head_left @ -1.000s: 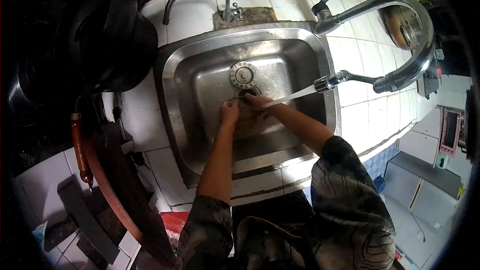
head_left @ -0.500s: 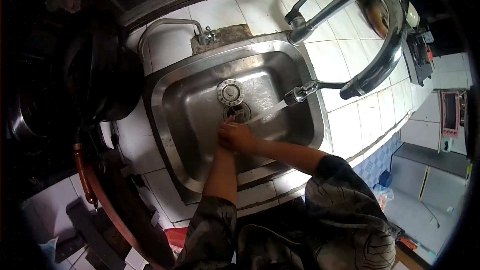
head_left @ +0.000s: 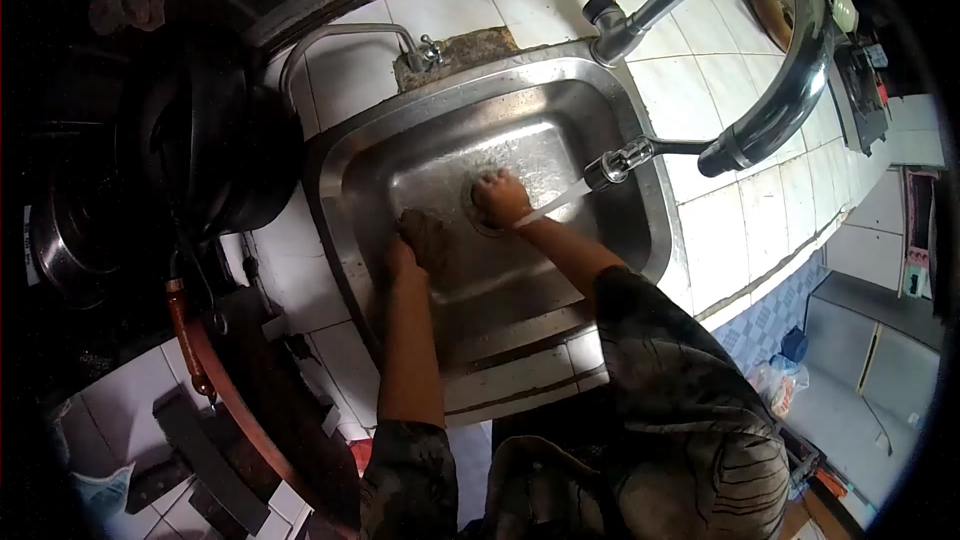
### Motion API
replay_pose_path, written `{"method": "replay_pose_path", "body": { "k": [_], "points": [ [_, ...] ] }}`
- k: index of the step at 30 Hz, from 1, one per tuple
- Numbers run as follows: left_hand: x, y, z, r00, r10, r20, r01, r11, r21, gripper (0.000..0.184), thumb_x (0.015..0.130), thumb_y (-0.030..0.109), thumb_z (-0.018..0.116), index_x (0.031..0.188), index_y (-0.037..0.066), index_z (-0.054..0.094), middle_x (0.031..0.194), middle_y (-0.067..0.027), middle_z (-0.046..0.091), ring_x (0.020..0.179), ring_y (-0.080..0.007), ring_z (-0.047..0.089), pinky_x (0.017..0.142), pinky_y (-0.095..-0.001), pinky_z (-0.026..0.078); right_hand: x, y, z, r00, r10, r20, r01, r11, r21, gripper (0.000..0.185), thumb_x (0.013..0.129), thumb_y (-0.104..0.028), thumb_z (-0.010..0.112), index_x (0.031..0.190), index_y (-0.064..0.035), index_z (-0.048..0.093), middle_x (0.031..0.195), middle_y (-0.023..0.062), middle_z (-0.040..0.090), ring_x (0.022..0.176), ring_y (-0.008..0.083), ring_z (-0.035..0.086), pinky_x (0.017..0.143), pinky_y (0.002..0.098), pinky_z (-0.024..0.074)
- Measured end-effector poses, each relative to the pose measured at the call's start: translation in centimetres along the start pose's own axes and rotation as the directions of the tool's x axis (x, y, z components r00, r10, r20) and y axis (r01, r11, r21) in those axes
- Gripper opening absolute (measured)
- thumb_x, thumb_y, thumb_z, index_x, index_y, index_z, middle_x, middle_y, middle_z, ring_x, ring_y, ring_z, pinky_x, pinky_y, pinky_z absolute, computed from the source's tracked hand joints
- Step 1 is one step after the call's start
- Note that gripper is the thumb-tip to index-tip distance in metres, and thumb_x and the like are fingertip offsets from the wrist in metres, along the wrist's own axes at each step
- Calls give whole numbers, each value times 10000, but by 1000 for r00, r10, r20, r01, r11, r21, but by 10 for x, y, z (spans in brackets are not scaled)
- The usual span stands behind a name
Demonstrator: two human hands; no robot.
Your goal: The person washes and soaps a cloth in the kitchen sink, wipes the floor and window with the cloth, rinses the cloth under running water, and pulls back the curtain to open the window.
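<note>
The right hand [head_left: 503, 198] bears down over the drain [head_left: 470, 208] near the middle of the basin, its fingers bunched together; they hide whatever lies beneath, so I cannot tell whether they grip anything. At its eight o'clock, the left hand [head_left: 402, 258] pinches the near edge of a brown rag [head_left: 428, 240], which spreads toward two o'clock against the basin floor, well apart from the drain. The step in hand looks like work at the drain under running water; moving on from here would call for the right fingers to lift straight up from the drain rim while the left keeps its pinch on the rag. From between two and three o'clock the spout head [head_left: 606, 170] sends a water stream [head_left: 558, 202] down onto the right wrist. Outward from there, the steel sink [head_left: 530, 332] sets the edges: its wall stands near the left hand at nine o'clock, so that side looks tight, while more room for the right hand lies toward one o'clock. Past the rim, the curved faucet [head_left: 815, 50] arches from one to three o'clock, a small tap [head_left: 428, 53] stands at eleven, and dark pans [head_left: 200, 140] crowd ten.
</note>
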State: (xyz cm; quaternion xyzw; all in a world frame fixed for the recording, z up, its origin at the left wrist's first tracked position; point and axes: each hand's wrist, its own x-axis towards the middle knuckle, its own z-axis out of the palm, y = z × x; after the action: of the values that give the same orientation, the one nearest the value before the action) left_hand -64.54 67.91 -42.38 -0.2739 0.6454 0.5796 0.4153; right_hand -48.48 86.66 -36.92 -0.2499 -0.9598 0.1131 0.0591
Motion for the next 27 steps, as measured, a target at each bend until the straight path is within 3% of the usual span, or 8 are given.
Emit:
{"method": "replay_pose_path", "body": {
  "k": [2,10,13,15,18,19,21,27],
  "points": [
    [-9,1,7,991,57,123,-43,993,-108,450,863,343,378,1172,20,439,1166,-118,478,998,-249,512,856,-391,420,-13,-10,-15,953,-56,297,41,998,55,148,702,-175,531,820,-95,570,772,109,581,830,265,540,746,361,428],
    [-110,28,57,986,-154,57,147,982,115,408,846,357,415,1093,47,510,1091,-105,530,960,-264,538,823,-414,443,-14,1,-7,992,117,55,-126,969,210,222,736,-239,549,899,-89,569,903,136,561,859,273,530,666,364,454],
    [-120,8,77,924,-196,328,200,980,24,395,840,372,430,1069,65,528,1062,-108,546,952,-275,540,816,-431,443,-16,3,-13,908,284,309,-417,687,595,285,752,-289,574,941,-74,564,885,134,578,853,271,548,656,366,444],
    [-135,1,102,926,-237,293,224,971,78,394,836,384,436,1057,72,533,1049,-111,552,940,-277,544,813,-439,442,-26,-2,-33,737,239,632,-632,-88,770,350,751,-332,598,950,-46,560,821,135,594,795,275,573,644,370,435],
    [-110,-37,123,893,-236,382,268,963,-33,383,844,377,421,1078,90,520,1069,-114,540,955,-279,533,811,-452,441,-37,30,-39,672,268,691,-675,-162,720,354,761,-359,580,938,-54,558,805,128,595,780,316,566,674,398,429],
    [-98,-50,128,849,-178,497,302,936,-179,376,856,358,399,1111,102,501,1101,-114,522,982,-279,518,812,-458,442,-34,30,-58,675,268,687,-675,-150,722,354,761,-359,580,938,-54,558,805,128,595,780,316,566,674,398,429],
    [-126,-38,139,804,-281,523,419,893,-164,369,854,371,401,1077,100,514,1075,-113,530,961,-279,518,784,-452,447,-32,21,-108,897,350,268,-429,833,348,313,763,-363,567,889,-76,563,825,119,582,827,303,546,695,403,425],
    [-109,-64,131,629,-324,706,494,868,-42,363,867,361,385,1079,87,492,1064,-115,526,922,-276,526,762,-448,453,-55,-34,-117,988,-135,-76,147,971,190,224,752,-297,532,902,-131,514,806,106,528,826,302,541,655,424,430]
  ]
}}
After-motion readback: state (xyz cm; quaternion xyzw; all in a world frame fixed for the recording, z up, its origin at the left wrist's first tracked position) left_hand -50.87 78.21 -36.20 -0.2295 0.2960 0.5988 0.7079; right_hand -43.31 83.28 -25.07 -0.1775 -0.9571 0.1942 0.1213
